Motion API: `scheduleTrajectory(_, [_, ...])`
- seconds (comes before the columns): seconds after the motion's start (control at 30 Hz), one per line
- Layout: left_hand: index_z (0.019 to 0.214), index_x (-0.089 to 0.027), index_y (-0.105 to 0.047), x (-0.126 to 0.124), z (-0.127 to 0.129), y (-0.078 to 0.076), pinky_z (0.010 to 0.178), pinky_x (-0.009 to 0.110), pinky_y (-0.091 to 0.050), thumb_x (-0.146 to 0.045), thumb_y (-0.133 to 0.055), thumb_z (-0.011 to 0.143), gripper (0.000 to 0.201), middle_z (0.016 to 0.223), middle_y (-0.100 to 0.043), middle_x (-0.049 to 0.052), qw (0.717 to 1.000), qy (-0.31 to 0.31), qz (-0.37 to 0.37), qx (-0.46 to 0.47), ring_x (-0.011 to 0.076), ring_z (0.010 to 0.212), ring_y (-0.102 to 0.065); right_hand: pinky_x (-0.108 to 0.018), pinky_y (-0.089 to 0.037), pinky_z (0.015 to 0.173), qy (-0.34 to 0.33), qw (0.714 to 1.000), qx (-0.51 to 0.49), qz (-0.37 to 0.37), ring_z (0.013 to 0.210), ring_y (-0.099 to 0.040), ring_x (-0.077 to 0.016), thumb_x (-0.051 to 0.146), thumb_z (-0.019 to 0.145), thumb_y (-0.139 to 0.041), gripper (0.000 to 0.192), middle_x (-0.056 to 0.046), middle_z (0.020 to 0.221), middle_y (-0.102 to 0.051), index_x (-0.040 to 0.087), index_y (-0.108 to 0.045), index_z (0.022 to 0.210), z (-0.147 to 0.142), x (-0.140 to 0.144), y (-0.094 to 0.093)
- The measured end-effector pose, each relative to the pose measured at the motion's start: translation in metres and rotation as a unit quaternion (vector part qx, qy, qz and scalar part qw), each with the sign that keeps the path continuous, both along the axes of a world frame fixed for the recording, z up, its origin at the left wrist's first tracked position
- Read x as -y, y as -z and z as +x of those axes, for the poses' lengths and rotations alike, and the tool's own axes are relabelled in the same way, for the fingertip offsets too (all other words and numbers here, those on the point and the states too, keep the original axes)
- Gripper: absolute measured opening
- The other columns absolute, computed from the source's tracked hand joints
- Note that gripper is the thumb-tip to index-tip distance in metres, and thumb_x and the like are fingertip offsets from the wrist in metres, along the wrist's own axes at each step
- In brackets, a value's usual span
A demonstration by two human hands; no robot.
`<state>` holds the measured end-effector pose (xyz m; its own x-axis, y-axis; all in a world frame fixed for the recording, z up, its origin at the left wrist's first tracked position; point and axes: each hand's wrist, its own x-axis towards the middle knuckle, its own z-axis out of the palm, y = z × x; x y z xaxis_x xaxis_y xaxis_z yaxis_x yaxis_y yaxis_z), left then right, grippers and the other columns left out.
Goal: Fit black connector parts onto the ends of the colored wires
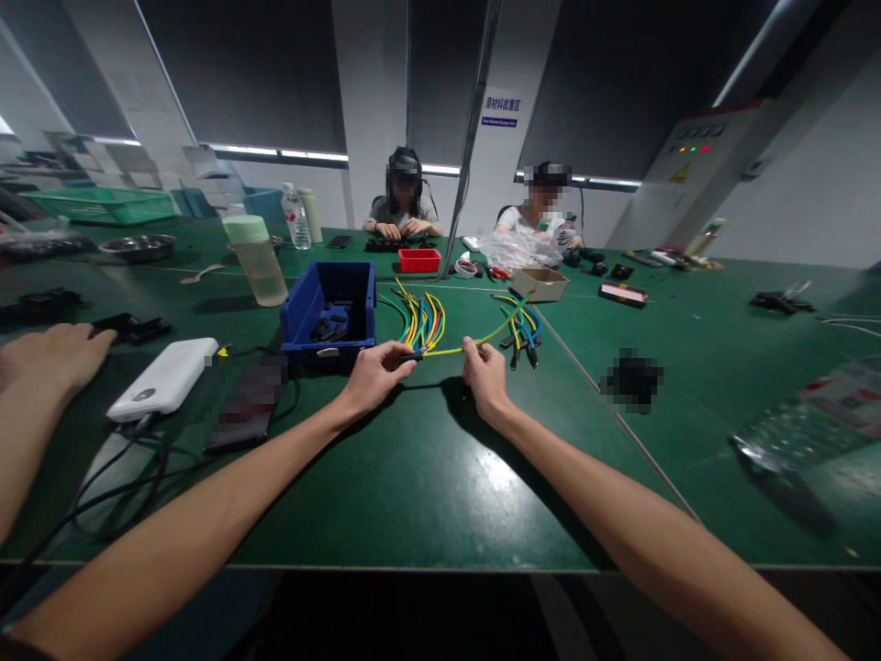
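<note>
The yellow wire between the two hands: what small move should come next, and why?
Probably the right hand should draw the yellow wire sideways, clear of the bundle of coloured wires. Both hands pinch it, the left hand at the end by the bundle, and its far part lies toward a second wire pile.

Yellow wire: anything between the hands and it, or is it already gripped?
Nothing in the way. The left hand and right hand both pinch the yellow wire, stretched between them above the green table. The bundle of coloured wires lies just behind, the blue bin to its left.
</note>
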<state>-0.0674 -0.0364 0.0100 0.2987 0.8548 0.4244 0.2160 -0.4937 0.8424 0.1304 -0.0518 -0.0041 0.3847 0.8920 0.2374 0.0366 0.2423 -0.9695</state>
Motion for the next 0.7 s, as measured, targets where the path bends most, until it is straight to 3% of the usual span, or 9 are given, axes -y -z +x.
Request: scheduleTrajectory(0.7, [0.092, -0.015, -0.068, -0.0002, -0.0010, 0.0003, 0.061, 0.024, -0.044, -0.030, -0.064, 0.077, 0.021, 0.078, -0.069, 0.003, 0.996, -0.018, 0.072, -0.047, 0.0135, 0.063, -0.058, -0.022, -0.027, 0.040, -0.025, 0.998, 0.050, 0.002, 0.041, -0.034, -0.0083, 0.059, 0.077, -0.054, 0.045, 0.005, 0.046, -0.040, 0.019, -0.047, 0.060, -0.0021, 0.0015, -0.0007])
